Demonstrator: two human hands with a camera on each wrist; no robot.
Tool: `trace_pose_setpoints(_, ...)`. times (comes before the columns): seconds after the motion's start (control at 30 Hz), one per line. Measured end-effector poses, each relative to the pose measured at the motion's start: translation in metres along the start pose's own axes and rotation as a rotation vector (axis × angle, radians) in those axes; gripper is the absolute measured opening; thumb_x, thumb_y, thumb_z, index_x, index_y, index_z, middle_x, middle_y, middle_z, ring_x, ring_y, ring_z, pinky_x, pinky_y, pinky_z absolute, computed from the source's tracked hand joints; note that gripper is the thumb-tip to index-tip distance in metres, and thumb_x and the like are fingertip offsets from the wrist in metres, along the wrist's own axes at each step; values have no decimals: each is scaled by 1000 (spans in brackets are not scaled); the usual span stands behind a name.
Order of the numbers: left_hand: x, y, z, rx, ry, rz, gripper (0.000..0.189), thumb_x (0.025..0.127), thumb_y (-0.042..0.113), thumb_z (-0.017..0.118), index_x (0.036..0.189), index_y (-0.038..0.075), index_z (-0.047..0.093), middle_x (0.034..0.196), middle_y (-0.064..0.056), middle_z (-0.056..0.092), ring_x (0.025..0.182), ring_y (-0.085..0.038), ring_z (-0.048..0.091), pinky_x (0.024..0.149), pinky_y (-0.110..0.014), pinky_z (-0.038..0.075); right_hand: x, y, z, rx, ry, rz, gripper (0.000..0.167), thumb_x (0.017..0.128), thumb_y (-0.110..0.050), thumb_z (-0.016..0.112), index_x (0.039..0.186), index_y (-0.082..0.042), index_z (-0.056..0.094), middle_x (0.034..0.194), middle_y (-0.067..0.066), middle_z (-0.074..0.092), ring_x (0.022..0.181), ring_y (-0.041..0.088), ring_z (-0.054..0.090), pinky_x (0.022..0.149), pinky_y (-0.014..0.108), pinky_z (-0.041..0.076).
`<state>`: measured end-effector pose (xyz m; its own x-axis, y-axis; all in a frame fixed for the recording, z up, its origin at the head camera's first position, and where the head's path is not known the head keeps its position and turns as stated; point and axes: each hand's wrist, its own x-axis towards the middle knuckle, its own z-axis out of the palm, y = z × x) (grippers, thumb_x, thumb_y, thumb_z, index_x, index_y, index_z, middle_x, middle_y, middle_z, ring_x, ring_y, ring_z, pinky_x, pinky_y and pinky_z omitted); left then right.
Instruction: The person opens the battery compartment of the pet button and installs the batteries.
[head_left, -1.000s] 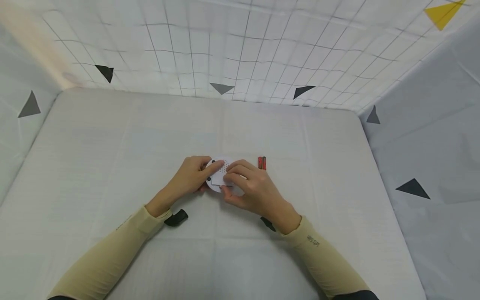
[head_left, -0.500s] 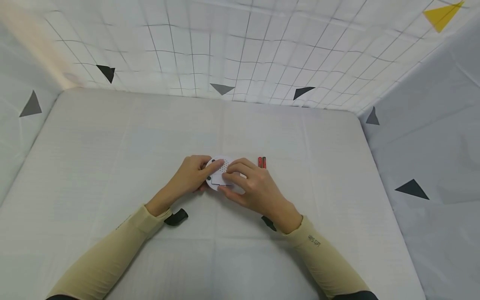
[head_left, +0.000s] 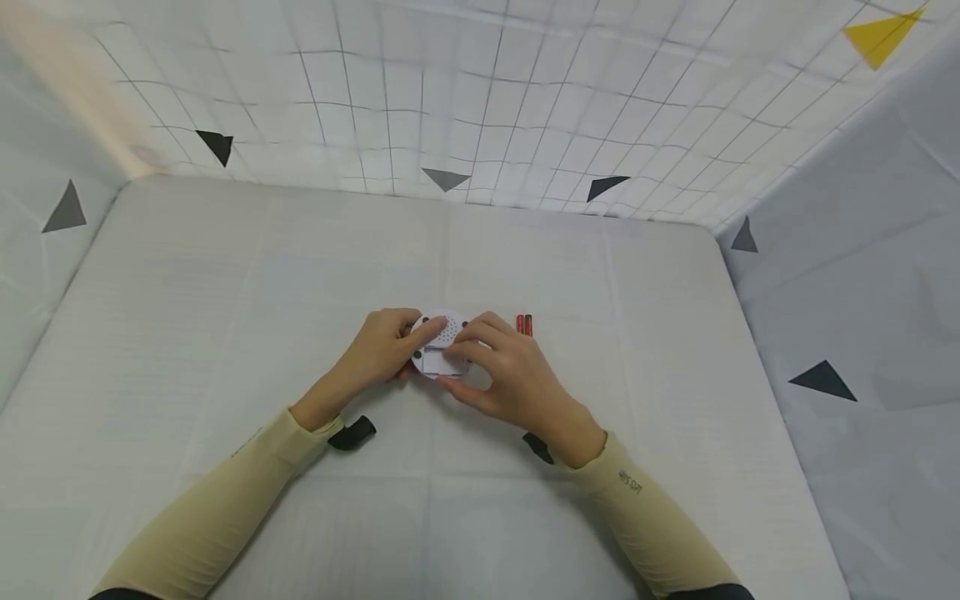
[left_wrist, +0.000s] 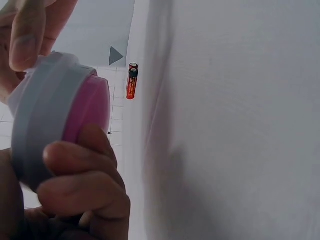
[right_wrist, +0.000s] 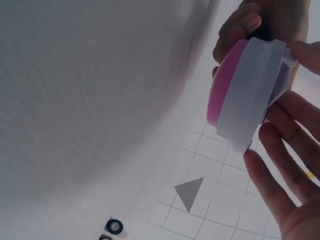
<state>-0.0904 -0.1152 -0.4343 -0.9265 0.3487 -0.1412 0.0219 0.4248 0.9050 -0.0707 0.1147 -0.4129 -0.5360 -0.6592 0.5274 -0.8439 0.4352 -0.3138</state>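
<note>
A left hand (head_left: pixel 378 346) grips a device (head_left: pixel 452 321) above a table (head_left: pixel 337 258) as the right hand (head_left: pixel 502 367) pinches its cover (head_left: pixel 438 362) between thumb (right_wrist: pixel 306 55) and fingers (right_wrist: pixel 297 141). Two red batteries (head_left: pixel 521 323) lie nearby, side by side.

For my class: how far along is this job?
Done: the round device is held dotted side up by the left hand. Under way: the right hand pinches its cover, which looks partly lifted. Remaining, probably: fitting the two batteries lying on the table.

Device (head_left: pixel 438 361) in left hand (head_left: pixel 381 347), batteries (head_left: pixel 524 325) (paired) further right
</note>
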Motion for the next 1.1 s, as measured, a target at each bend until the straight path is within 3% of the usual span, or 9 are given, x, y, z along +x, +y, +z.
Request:
trace_pose_setpoints(0.47, -1, 2, 0, -2, 1, -3, 45, 107, 49, 60, 86, 9, 63, 48, -2, 54, 37, -14, 45, 39, -26, 35, 1, 4, -4, 114, -6, 36, 30, 83, -26, 91, 100, -9, 73, 102, 0, 67, 100, 15, 60, 86, 26, 53)
trace_pose_setpoints(0.8, -1, 5, -1, -4, -2, -32, 44, 105, 50, 61, 89, 9, 64, 52, -4, 56, 41, -17, 47, 41, -26, 37, 1, 13, -22, 131, -38, 129, 32, 82, -21, 91, 105, -7, 74, 106, 2, 72, 103, 16, 69, 94, 32, 58)
trace_pose_setpoints(0.9, -1, 5, -1, 8, 2, -37, 46, 105, 50, 61, 85, 9, 60, 51, -4, 55, 41, -18, 48, 42, -26, 37, 1, 18, -26, 138, -50, 161, 32, 84, -21, 90, 107, -7, 73, 106, 2, 73, 100, 16, 69, 93, 32, 59)
trace_pose_setpoints(1.1, -1, 5, 0, 25, 9, -47, 49, 105, 51, 61, 81, 9, 56, 51, -4, 55, 41, -18, 48, 43, -27, 37, -3, 29, -32, 119, -50, 227, 32, 84, -20, 90, 108, -9, 73, 104, 1, 73, 92, 16, 69, 75, 38, 61)
